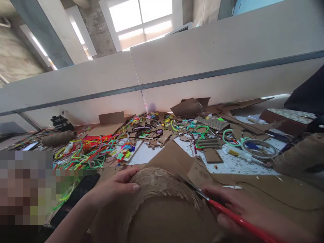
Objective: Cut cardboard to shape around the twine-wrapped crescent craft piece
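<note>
A curved cardboard piece covered with rows of brown twine (162, 182) lies in front of me on flat cardboard. My left hand (121, 185) grips its upper left edge, thumb on top and fingers partly hidden behind. Closed around a slim red-handled paintbrush (227, 212) with a silver metal collar is my right hand (235, 206). The brush's thin dark tip touches or hovers just over the twine rows on the right side; I cannot tell which. A loose strand of twine (268, 194) trails across the cardboard to the right.
Pipe cleaners (88, 152) in many colours heap at the left. Cardboard scraps (212, 123) and a glue bottle (238, 153) lie ahead. A twine spool (301, 158) stands at right, another roll (59, 137) at left. Behind runs a white partition (162, 67). A black bottle (61, 123) stands against it.
</note>
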Demonstrator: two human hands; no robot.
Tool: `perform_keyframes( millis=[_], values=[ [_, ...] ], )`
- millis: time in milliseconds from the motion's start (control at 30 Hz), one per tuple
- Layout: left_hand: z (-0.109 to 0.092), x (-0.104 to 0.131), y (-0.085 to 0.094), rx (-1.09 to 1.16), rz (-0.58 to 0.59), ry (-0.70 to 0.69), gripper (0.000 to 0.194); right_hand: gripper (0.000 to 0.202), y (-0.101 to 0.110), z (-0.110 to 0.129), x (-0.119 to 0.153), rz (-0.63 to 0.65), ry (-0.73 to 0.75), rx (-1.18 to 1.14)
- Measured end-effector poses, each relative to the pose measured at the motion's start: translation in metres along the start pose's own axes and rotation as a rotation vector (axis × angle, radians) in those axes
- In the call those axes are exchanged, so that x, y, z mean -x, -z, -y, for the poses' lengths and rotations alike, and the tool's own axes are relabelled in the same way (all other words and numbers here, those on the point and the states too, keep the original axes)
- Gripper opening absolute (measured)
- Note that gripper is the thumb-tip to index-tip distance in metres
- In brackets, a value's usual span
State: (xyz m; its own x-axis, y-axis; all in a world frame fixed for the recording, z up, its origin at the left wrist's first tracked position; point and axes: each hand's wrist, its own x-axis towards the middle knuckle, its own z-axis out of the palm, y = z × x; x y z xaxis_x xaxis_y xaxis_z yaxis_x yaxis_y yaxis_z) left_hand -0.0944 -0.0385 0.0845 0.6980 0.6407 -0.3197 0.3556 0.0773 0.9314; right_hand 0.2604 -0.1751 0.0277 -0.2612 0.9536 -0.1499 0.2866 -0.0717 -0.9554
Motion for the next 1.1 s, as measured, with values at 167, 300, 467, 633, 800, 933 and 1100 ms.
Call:
perform_keyframes(
  millis=[167,300,467,633,800,933,1100],
  values=[
    [-0.001,0.0,-0.002,-0.023,-0.029,-0.017,0.055,0.077,-0.008,0.009,-0.003,0.004,-0.038,-0.124],
    [0.0,0.0,-0.002,-0.015,-0.02,-0.024,0.054,0.068,-0.009,0.012,-0.009,0.025,-0.006,-0.144],
    [-0.004,0.002,-0.004,-0.036,0.005,-0.055,0.054,0.06,-0.001,0.008,-0.012,0.049,0.005,-0.042],
    [-0.004,0.001,-0.007,-0.047,-0.005,-0.013,0.055,0.076,0.001,0.005,-0.006,-0.02,-0.03,0.014],
    [-0.004,0.0,-0.015,0.017,0.054,0.042,0.049,0.09,0.001,0.012,-0.001,-0.031,-0.041,0.006],
    [-0.001,0.0,-0.017,0.083,0.058,0.033,0.048,0.09,-0.001,0.009,-0.008,-0.022,-0.098,0.011],
    [0.001,-0.001,-0.014,0.086,0.065,0.016,0.047,0.063,-0.009,-0.002,-0.019,0.008,-0.02,-0.077]
  ],
)
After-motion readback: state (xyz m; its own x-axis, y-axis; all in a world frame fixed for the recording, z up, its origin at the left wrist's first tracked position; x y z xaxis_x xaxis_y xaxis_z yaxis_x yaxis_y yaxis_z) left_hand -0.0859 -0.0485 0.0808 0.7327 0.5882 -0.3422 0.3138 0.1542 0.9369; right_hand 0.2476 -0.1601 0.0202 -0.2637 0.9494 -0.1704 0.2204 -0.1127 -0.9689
